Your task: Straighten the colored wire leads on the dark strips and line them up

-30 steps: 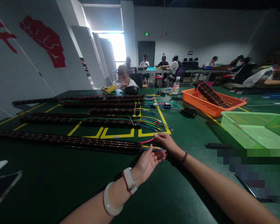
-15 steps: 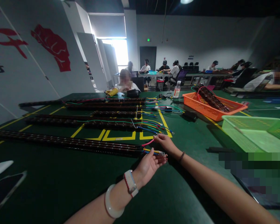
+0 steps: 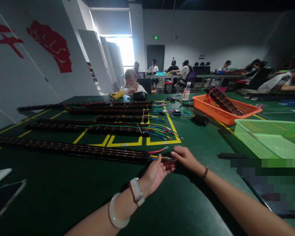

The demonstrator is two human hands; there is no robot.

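A long dark wire bundle (image 3: pixel 95 151) lies across the near part of the table, its coloured wires coming out at the right end. My left hand (image 3: pixel 154 173), palm up, has its thumb over the yellow and blue wires (image 3: pixel 159 158) and its fingers curled beneath their ends. Just right of these wire ends is my right hand (image 3: pixel 186 158), thumb and fingertips closed together; what is between them, if anything, is hidden. A red wire (image 3: pixel 157 151) with a ring terminal sticks out free above the left thumb.
Several more dark bundles (image 3: pixel 88 128) with coloured wire ends lie behind, over yellow tape outlines. On the right stand an orange basket (image 3: pixel 211 113) holding a bundle and a green basket (image 3: pixel 250 137). A bottle (image 3: pixel 186 91) is at the back, and a person (image 3: pixel 142 88) sits across the table.
My right hand has let go of the red wire and moved slightly right and down to the tips of the other wires. My left hand stays around the same wires.
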